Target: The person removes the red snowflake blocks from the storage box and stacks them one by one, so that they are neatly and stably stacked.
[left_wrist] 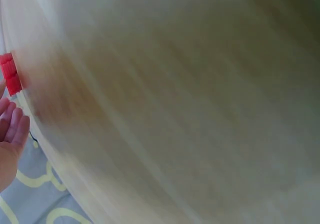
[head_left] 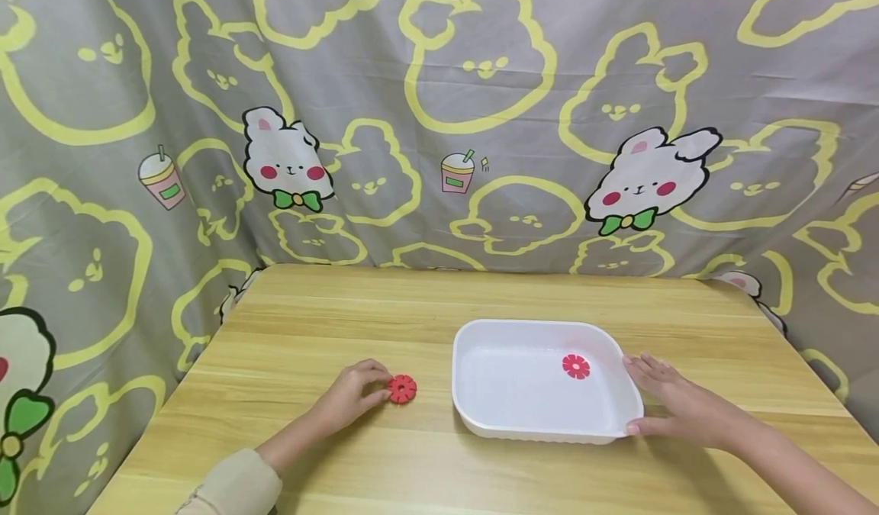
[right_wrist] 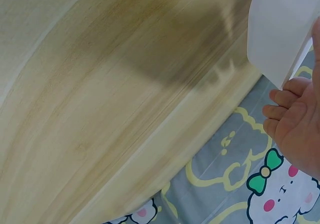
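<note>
In the head view my left hand (head_left: 352, 395) pinches a red notched building disc (head_left: 402, 388) at its left edge, thumb and fingertips around it, low over the table left of the white basin. The same red disc (left_wrist: 10, 74) appears edge-on at the left border of the left wrist view. A second red notched disc (head_left: 576, 366) lies inside the white plastic basin (head_left: 542, 432), towards its right end. My right hand (head_left: 687, 408) rests against the basin's right side, fingers extended and thumb touching near the front corner; the basin's wall (right_wrist: 280, 29) shows beside it in the right wrist view.
The wooden table (head_left: 330, 309) carries the basin right of its middle. A grey patterned curtain (head_left: 371, 217) hangs behind the table and along both sides, close to its edges.
</note>
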`<state>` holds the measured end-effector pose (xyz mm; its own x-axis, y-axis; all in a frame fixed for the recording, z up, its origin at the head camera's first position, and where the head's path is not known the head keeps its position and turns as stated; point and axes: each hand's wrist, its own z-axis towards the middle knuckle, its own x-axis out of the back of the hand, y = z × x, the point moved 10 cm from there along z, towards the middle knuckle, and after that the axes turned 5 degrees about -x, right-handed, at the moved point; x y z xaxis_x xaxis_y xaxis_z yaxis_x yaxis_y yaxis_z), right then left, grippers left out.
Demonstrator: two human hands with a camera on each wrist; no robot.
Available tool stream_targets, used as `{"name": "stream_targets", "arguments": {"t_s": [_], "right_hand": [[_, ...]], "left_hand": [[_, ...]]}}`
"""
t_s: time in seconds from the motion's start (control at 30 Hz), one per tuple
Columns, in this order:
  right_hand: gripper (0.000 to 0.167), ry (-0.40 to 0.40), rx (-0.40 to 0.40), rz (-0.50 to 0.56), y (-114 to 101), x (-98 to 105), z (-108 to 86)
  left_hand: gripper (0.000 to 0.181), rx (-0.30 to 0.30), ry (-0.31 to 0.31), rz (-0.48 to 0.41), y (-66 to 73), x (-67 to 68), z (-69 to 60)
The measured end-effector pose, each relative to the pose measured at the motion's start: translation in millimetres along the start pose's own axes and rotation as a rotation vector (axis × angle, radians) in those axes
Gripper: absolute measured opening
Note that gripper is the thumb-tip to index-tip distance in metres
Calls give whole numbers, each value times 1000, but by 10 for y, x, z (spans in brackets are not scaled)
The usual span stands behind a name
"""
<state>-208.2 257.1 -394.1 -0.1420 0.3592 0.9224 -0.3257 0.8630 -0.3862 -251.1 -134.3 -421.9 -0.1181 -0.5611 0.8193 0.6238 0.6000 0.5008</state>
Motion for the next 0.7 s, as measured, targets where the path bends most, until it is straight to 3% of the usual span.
{"name": "stream_targets", "arguments": {"t_s": [0.33,0.7], "right_hand": [[94,0,5,6,0,5,0],[94,-1,-7,16,7,18,1]], "left_hand": [[23,35,16,-3,2,61,-4],[26,-5,144,-37,195,303,168]]}}
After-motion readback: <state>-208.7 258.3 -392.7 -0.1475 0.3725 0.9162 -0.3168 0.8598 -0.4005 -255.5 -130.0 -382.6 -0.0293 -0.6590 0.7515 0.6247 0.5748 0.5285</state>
